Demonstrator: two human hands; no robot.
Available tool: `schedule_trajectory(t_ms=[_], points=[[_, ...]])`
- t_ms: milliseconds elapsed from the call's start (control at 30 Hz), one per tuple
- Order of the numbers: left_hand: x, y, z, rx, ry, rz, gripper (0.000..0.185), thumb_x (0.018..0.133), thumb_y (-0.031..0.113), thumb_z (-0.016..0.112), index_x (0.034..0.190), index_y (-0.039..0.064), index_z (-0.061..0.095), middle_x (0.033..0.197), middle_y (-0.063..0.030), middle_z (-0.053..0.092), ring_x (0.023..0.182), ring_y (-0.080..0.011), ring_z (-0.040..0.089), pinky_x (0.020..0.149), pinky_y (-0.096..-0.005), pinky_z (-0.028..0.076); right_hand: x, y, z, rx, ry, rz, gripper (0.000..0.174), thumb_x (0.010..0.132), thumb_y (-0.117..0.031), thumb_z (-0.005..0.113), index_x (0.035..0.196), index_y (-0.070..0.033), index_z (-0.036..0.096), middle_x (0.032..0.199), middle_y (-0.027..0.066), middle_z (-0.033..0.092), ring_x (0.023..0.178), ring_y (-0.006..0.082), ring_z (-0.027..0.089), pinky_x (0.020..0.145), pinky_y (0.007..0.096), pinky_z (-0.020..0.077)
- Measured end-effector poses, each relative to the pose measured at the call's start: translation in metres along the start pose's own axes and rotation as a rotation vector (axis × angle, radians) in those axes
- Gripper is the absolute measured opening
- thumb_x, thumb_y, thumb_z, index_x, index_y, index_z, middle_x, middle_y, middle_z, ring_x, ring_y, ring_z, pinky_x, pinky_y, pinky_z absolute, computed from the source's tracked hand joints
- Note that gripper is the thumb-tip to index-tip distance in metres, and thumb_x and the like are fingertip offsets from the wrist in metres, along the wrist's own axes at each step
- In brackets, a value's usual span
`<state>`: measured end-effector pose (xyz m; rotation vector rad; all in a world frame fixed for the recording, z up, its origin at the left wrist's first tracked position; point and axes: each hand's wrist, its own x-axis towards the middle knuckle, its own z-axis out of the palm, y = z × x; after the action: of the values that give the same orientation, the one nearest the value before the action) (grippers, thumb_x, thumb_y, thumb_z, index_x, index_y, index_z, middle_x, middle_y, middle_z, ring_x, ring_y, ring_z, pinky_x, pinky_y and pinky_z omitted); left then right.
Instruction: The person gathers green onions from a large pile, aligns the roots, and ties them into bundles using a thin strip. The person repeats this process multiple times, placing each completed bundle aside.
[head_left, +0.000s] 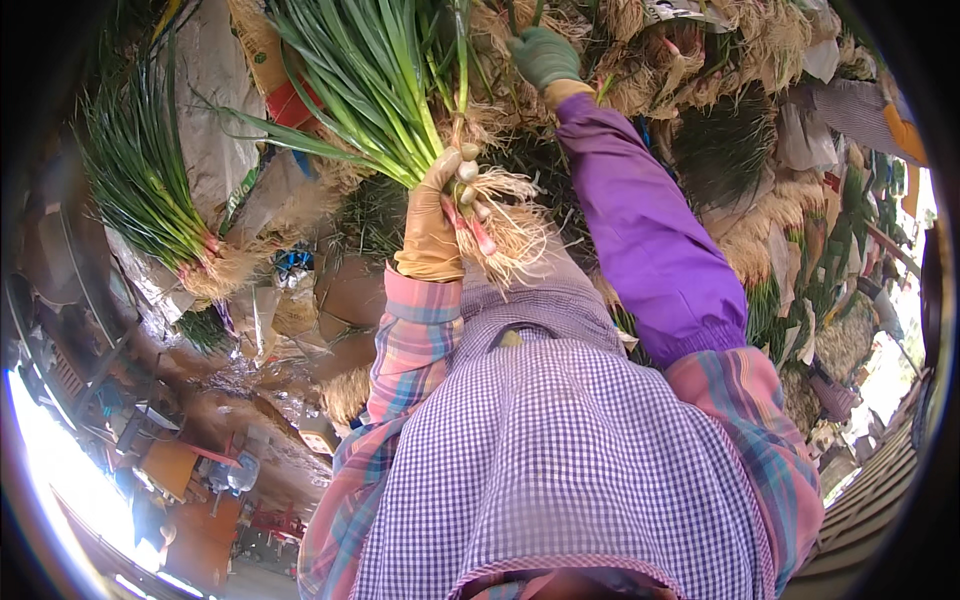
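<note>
My left hand (433, 214), in a tan rubber glove, grips a bunch of green garlic (484, 225); its long leaves point up and its pale bulbs, pink stems and stringy roots hang at the right of the fist. My right hand (545, 58), in a green glove over a yellowish one, reaches to the top of the view, at the edge of a root-covered pile (637, 82). Its fingers are curled near some thin green stalks; whether they hold one cannot be told. A purple sleeve covers the right forearm.
Another leafy bunch (150, 202) lies on pale sacking at the left. More rooted bunches (772, 225) stand at the right, near a person's orange-gloved hand (905, 133). Cut leaf scraps (367, 217) lie beyond my lap. Wet brown ground (232, 397) shows at the lower left.
</note>
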<state>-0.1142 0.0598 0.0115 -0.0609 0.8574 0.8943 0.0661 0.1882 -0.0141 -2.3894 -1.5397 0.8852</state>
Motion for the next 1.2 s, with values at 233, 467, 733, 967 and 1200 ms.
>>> schedule_trajectory(t_ms=[233,467,733,967,1200], points=[[0.016,-0.015,-0.003,0.286,0.106,0.042,0.033,0.088,0.02,0.065,0.113,-0.001,0.06,0.096,-0.0098,0.069,0.065,-0.0127,0.06,0.056,-0.0253,0.053,-0.065,0.027,0.013,0.872,-0.402,-0.138,0.023,0.091,-0.025,0.061,0.095,-0.002,0.066,0.07,0.0051,0.062,0.056,0.0102,0.055,0.054,0.0221,0.0472],[0.022,0.017,-0.015,0.437,-0.06,-0.022,0.041,0.091,0.022,0.058,0.126,0.001,0.053,0.121,-0.012,0.062,0.095,-0.0163,0.065,0.074,-0.0325,0.059,-0.087,0.045,0.008,0.605,-0.468,-0.235,0.025,0.081,-0.024,0.068,0.091,-0.002,0.069,0.068,0.0066,0.064,0.058,0.0121,0.054,0.056,0.0279,0.0452],[0.05,-0.002,-0.005,0.462,-0.302,-0.125,0.039,0.089,0.011,0.058,0.125,-0.002,0.056,0.122,-0.0071,0.061,0.104,-0.0158,0.058,0.088,-0.0275,0.049,-0.105,0.054,0.003,0.221,-0.49,-0.392,0.036,0.079,-0.034,0.063,0.094,-0.001,0.066,0.076,0.0169,0.064,0.069,0.0262,0.062,0.067,0.0372,0.0481],[0.069,0.03,-0.013,0.319,0.083,0.166,0.028,0.082,-0.003,0.061,0.109,-0.003,0.062,0.107,-0.0125,0.067,0.102,-0.0236,0.063,0.091,-0.0342,0.053,-0.141,0.049,-0.061,0.71,-0.672,0.014,0.017,0.087,-0.016,0.06,0.089,-0.001,0.068,0.067,0.0038,0.063,0.054,0.0094,0.054,0.051,0.0231,0.043],[0.092,0.05,-0.029,0.1,-0.074,0.114,0.032,0.085,0.0,0.061,0.116,-0.007,0.057,0.121,-0.0168,0.059,0.116,-0.0286,0.055,0.101,-0.0382,0.048,-0.154,0.083,-0.099,1.487,-0.79,-0.164,0.021,0.09,-0.018,0.059,0.097,0.001,0.064,0.067,0.0016,0.057,0.055,0.0063,0.049,0.049,0.0226,0.0368]])
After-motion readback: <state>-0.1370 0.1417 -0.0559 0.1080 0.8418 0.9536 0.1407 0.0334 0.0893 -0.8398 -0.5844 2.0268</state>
